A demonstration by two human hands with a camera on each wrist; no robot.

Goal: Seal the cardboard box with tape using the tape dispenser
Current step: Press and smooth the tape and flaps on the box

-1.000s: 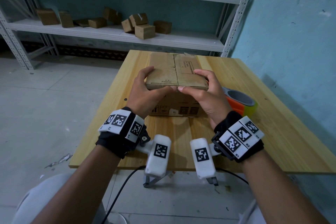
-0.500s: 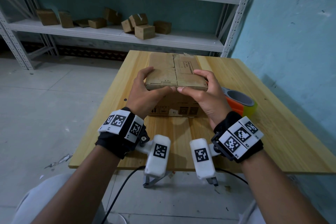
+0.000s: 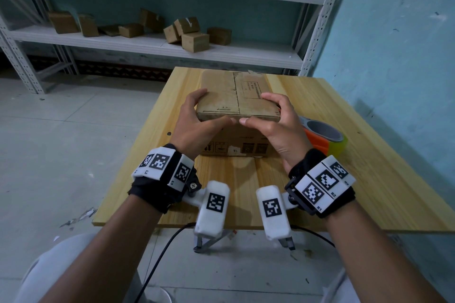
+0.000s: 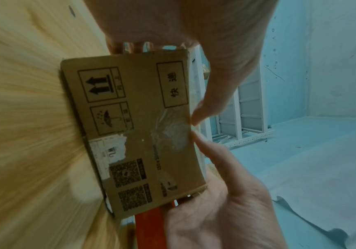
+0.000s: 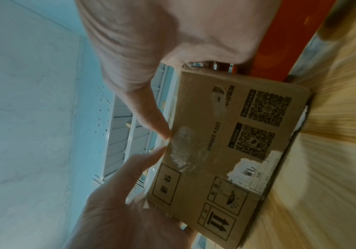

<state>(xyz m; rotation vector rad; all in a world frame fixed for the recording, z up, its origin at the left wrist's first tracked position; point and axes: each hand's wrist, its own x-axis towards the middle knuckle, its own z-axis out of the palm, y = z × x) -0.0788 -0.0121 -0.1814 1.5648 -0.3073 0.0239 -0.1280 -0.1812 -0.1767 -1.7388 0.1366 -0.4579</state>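
Note:
A worn cardboard box (image 3: 221,96) stands on the wooden table (image 3: 369,179) with its top flaps folded down flat. My left hand (image 3: 194,123) grips the box's near left corner, thumb along the near top edge and fingers curled over the left side. At the near right corner my right hand (image 3: 275,128) holds it the same way, and the two thumb tips almost meet. Both wrist views show the printed front face of the box (image 4: 134,128) (image 5: 226,143). The orange and yellow-green tape dispenser (image 3: 325,140) lies on the table just right of the box, partly hidden by my right hand.
A turquoise wall (image 3: 394,56) runs close along the table's right side. Behind the table stands a white metal shelf rack (image 3: 147,44) with several small cardboard boxes. Bare wood lies between the box and the near table edge. A black cable (image 3: 157,258) hangs below.

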